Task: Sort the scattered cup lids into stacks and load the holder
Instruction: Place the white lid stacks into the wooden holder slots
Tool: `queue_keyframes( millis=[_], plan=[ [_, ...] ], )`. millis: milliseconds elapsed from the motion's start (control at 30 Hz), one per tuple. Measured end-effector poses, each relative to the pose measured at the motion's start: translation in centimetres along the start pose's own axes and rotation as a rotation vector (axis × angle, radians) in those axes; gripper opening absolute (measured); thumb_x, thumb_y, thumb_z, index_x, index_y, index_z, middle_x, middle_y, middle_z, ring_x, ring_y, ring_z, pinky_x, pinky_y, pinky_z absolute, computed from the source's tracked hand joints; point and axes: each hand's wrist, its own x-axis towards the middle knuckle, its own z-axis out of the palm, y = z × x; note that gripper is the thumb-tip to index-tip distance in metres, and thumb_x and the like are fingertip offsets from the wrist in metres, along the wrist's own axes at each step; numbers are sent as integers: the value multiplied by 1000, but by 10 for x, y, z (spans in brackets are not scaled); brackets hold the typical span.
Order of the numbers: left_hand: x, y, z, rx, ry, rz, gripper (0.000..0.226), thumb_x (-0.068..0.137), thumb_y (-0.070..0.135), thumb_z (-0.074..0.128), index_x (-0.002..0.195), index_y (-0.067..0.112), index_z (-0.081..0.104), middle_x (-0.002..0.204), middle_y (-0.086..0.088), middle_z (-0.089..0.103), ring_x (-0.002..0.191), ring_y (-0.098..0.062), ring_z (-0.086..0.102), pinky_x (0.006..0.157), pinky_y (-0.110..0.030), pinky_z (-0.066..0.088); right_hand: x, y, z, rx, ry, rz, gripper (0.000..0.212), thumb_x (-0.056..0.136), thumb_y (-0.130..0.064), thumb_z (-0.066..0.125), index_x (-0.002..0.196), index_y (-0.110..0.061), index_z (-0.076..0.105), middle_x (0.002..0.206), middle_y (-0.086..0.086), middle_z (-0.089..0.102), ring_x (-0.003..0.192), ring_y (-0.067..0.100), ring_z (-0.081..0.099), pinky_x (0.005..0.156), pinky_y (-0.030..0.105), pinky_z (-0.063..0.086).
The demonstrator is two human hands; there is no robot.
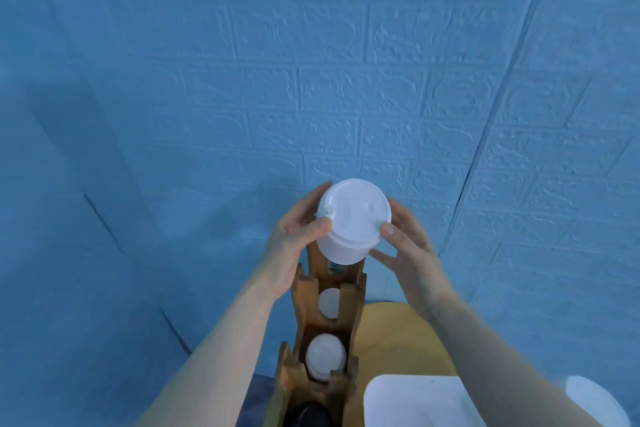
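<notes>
A person's two bare forearms reach up and forward from the bottom of the view, and both hands hold one stack of white cup lids (351,220) in front of a blue wall (311,62) embossed with a brick pattern. The left hand (298,236) grips the stack from its left side, fingers curled behind it and thumb pressed on the near edge of the top lid. The right hand (403,239) holds the right side, thumb tip on the rim and fingers spread loosely below and behind. The stack sits at the top of a tall wooden holder (318,333), its lower end just at the notched upper opening. The holder is a narrow brown column with open-fronted compartments one above the other. A second white lid stack (329,302) shows in the compartment below the top, and a third (325,357) sits in the next one down. Something dark (308,412) fills the lowest compartment in view; I cannot tell what it is. To the right of the holder lies a round yellow bench (398,340) carrying a white tray (415,402), and a white round shape (595,399) shows at the lower right edge.
</notes>
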Motion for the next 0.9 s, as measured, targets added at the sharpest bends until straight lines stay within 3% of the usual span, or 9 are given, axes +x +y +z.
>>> queue_keyframes(
  millis=[133,233,367,467,600,700,833,900],
  plan=[
    [13,-18,-18,14,-34,-40,87,52,60,88,128,27,63,134,1,65,131,-21,54,112,-46,38,17,22,1,-12,30,48,45,75,-33,68,119,-26,63,120,-9,66,114,6,60,101,47,46],
    [18,-26,-27,22,-18,-45,91,53,61,86,131,20,61,133,-1,65,129,-19,56,108,-42,42,27,32,2,-29,37,68,39,78,-33,63,116,-27,65,116,-13,67,109,2,62,101,46,46],
    [23,-34,-33,20,2,-27,76,61,44,78,130,17,61,129,1,68,125,-17,58,98,-38,46,32,34,3,-45,29,90,32,76,-40,69,107,-34,69,116,-14,67,109,1,61,99,44,46],
    [21,-41,-37,21,3,-19,81,59,60,84,128,23,64,132,-1,66,129,-22,56,105,-44,45,31,34,5,-63,19,92,43,66,-51,69,104,-31,66,105,-18,67,102,-3,62,91,34,50],
    [15,-44,-41,2,6,-21,77,58,67,82,123,29,69,130,0,67,127,-22,58,105,-44,45,29,35,10,-76,9,84,38,65,-50,70,99,-34,67,100,-17,66,99,-1,61,80,26,55],
    [11,-49,-43,-10,-8,-26,95,58,66,83,133,13,61,134,-9,64,131,-31,54,107,-54,43,24,40,11,-54,37,96,37,64,-51,70,98,-36,67,101,-17,66,100,-2,60,75,19,53],
    [12,-62,-42,-30,4,-54,99,57,65,84,134,9,59,134,-12,64,131,-34,53,106,-57,43,21,48,7,-44,74,137,38,68,-45,72,102,-31,66,100,-18,68,97,-4,62,73,23,53],
    [14,-68,-38,-48,26,-77,96,56,66,84,131,11,61,130,-10,66,126,-33,57,98,-48,47,25,53,3,-47,98,186,39,68,-45,71,104,-31,64,99,-20,68,94,-6,63,78,26,50]
  ],
)
